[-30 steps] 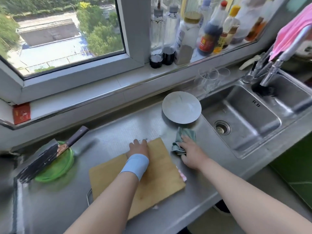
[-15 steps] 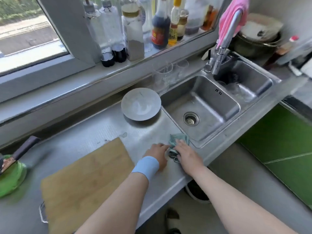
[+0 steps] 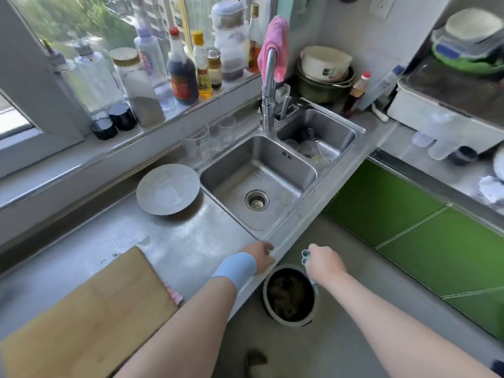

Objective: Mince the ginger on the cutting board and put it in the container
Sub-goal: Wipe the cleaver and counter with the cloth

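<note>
The wooden cutting board lies bare at the lower left of the steel counter; no ginger shows on it. My left hand, with a light blue wristband, rests curled at the counter's front edge near the sink corner, and whether it holds anything is hidden. My right hand is past the edge, closed on a small green-grey cloth, directly above a round dark bin on the floor. A shallow grey dish sits on the counter left of the sink.
A double steel sink with a tall tap fills the middle. Bottles and jars line the windowsill. Drinking glasses stand behind the dish. Green cabinet fronts lie to the right, pots and containers in the far corner.
Both hands slid right off the board, along the counter to its front edge. The right hand carried the cloth out over the bin. My view swung right, so knife and green container left the frame.
</note>
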The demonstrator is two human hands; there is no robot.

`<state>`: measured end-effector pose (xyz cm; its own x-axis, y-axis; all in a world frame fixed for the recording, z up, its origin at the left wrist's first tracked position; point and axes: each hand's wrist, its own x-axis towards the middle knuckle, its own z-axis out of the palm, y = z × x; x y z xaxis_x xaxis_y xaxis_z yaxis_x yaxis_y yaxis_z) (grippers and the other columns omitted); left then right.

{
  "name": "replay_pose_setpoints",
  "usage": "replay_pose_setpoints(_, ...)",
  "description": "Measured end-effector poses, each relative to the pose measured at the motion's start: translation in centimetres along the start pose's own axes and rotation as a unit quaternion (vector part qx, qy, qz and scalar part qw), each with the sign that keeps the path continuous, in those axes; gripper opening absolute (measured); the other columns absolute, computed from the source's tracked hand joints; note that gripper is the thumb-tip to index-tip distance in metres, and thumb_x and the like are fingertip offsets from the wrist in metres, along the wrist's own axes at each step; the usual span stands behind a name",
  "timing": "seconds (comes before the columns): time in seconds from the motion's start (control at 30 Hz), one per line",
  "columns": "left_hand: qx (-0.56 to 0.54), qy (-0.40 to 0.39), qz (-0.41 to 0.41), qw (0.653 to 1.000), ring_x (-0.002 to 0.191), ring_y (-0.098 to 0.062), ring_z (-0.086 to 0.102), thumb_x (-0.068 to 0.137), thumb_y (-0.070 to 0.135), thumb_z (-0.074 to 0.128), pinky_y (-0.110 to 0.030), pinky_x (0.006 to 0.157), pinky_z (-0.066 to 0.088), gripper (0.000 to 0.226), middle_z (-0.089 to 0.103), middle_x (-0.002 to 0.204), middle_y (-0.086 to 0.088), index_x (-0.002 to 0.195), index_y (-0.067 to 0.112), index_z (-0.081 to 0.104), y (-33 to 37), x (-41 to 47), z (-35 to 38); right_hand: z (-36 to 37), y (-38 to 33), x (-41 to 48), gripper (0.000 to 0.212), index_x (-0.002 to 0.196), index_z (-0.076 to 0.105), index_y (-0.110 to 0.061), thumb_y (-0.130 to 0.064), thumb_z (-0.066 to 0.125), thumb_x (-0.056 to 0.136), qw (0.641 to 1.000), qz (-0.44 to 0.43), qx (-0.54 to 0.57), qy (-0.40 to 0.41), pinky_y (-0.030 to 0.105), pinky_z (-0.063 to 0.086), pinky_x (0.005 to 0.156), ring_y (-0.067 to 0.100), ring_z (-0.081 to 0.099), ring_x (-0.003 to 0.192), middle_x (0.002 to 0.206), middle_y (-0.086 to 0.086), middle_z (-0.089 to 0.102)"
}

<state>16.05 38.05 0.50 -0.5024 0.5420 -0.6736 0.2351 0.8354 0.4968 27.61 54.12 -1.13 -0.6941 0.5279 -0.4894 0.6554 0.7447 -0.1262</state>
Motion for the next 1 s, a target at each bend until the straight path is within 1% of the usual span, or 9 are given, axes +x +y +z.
replay_pose_setpoints(0.07, -0.044, 0.006, -0.010, 0.999, 0.131, -0.025, 0.049, 0.100, 0.047, 0.043, -0.037, 0.110, 0.036, 0.049, 0.051, 0.144, 0.002, 0.143, 0.024, 0.048, 0.1, -0.4, -0.7, -1.3, -1.7, -0.4, 0.006, 0.092, 0.052, -0.016, -0.014, 0.047, 0.088, 0.997, -0.026, 0.057, 0.042, 0.032, 0.041, 0.058, 0.028, 0.055, 0.076, 0.090, 0.008, 0.062)
replay_pose_setpoints(0.13, -0.212, -0.004, -0.022, 0.977, 0.124, -0.026, 0.054, 0.100, 0.055, 0.039, -0.040, 0.109, 0.040, 0.050, 0.058, 0.136, -0.003, 0.129, 0.019, 0.057, 0.0, -1.3, -1.4, -2.8, -4.9, -1.2, 0.008, 0.091, 0.055, -0.018, -0.018, 0.049, 0.086, 0.987, -0.087, 0.110, 0.077, 0.036, 0.045, 0.059, 0.029, 0.056, 0.075, 0.081, 0.006, 0.060)
replay_pose_setpoints(0.27, -0.521, 0.052, 0.003, 0.852, 0.084, -0.021, 0.064, 0.095, 0.046, 0.056, -0.036, 0.080, 0.057, 0.035, 0.069, 0.098, -0.010, 0.101, 0.013, 0.067, -2.9, -5.0, -5.2, -4.5, -13.7, -4.0, 0.038, 0.118, 0.056, -0.030, -0.027, 0.069, 0.082, 0.945, -0.219, 0.232, 0.065, 0.024, 0.043, 0.073, 0.016, 0.058, 0.088, 0.097, -0.007, 0.063)
replay_pose_setpoints(0.37, -0.565, 0.108, 0.005, 0.818, 0.085, -0.027, 0.067, 0.092, 0.024, 0.064, -0.032, 0.064, 0.056, 0.026, 0.071, 0.109, -0.017, 0.114, 0.011, 0.066, -8.5, -8.7, -8.8, -4.3, -20.2, -5.1, 0.061, 0.140, 0.047, -0.026, -0.027, 0.070, 0.084, 0.909, -0.255, 0.330, 0.009, 0.010, 0.045, 0.082, 0.010, 0.060, 0.100, 0.115, -0.009, 0.060)
replay_pose_setpoints(0.53, -0.647, 0.121, -0.004, 0.753, 0.084, -0.027, 0.068, 0.095, 0.013, 0.057, -0.034, 0.073, 0.057, 0.025, 0.072, 0.101, -0.012, 0.118, 0.012, 0.063, -19.0, -15.9, -13.8, -4.0, -31.1, -6.3, 0.064, 0.154, 0.033, -0.021, -0.016, 0.057, 0.095, 0.888, -0.250, 0.382, -0.055, 0.030, 0.042, 0.096, 0.018, 0.053, 0.118, 0.140, 0.008, 0.051)
replay_pose_setpoints(0.63, -0.642, 0.155, 0.008, 0.751, 0.082, -0.024, 0.069, 0.094, 0.016, 0.057, -0.032, 0.070, 0.056, 0.023, 0.074, 0.099, -0.010, 0.115, 0.014, 0.066, -24.6, -19.9, -15.7, -3.3, -36.4, -7.4, 0.074, 0.154, 0.022, -0.038, -0.015, 0.059, 0.095, 0.853, -0.259, 0.422, -0.168, 0.034, 0.055, 0.085, 0.025, 0.066, 0.104, 0.121, 0.014, 0.063)
replay_pose_setpoints(0.73, -0.629, 0.279, 0.001, 0.725, 0.085, -0.024, 0.068, 0.088, 0.017, 0.069, -0.036, 0.078, 0.056, 0.019, 0.071, 0.103, -0.014, 0.106, 0.015, 0.065, -29.5, -22.4, -17.1, -2.5, -40.7, -8.7, 0.060, 0.136, 0.044, -0.040, -0.003, 0.062, 0.092, 0.832, -0.282, 0.440, -0.186, 0.038, 0.058, 0.073, 0.030, 0.070, 0.088, 0.103, 0.019, 0.067)
replay_pose_setpoints(0.87, -0.559, 0.346, 0.045, 0.752, 0.105, -0.029, 0.066, 0.081, 0.003, 0.077, -0.043, 0.091, 0.056, 0.061, 0.062, 0.119, -0.012, 0.132, 0.023, 0.050, -35.1, -25.4, -18.2, -1.4, -46.3, -10.1, 0.022, 0.098, 0.070, -0.024, -0.003, 0.063, 0.094, 0.835, -0.310, 0.420, -0.175, 0.027, 0.055, 0.067, 0.019, 0.066, 0.081, 0.100, 0.014, 0.069)
replay_pose_setpoints(1.0, -0.257, 0.332, -0.014, 0.908, 0.104, -0.016, 0.061, 0.066, 0.012, 0.088, -0.026, 0.093, 0.050, 0.083, 0.059, 0.123, 0.004, 0.139, 0.028, 0.052, -37.9, -26.3, -20.9, -1.8, -50.8, -9.6, 0.040, 0.121, 0.068, -0.012, -0.001, 0.076, 0.084, 0.833, -0.349, 0.372, -0.212, 0.019, 0.054, 0.071, 0.012, 0.068, 0.085, 0.106, 0.008, 0.070)
